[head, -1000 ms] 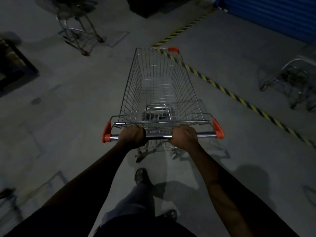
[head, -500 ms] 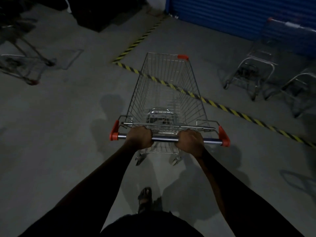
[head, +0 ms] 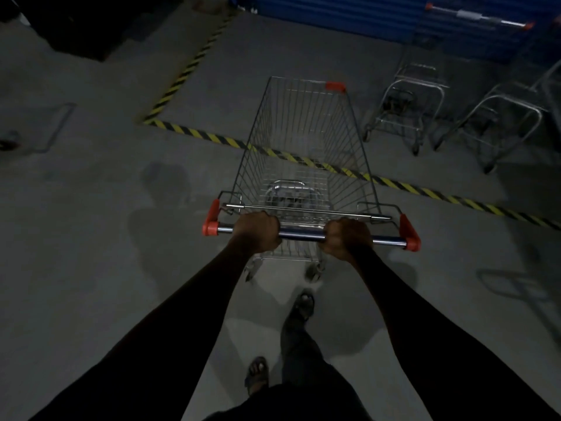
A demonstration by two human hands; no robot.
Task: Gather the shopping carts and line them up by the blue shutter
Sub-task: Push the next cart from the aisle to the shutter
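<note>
Cart (head: 306,153) astride striped floor tape (head: 194,133), nose toward blue shutter (head: 349,13) | left hand (head: 258,232), right hand (head: 346,238) wrapped tight round handle (head: 300,233) | steer right, ease alongside parked carts (head: 403,110)

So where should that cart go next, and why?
Probably forward and a little right. Both hands, left and right, grip the cart handle; its front crosses the striped line, and two parked carts stand by the blue shutter to the right, so it likely lines up beside them.
</note>
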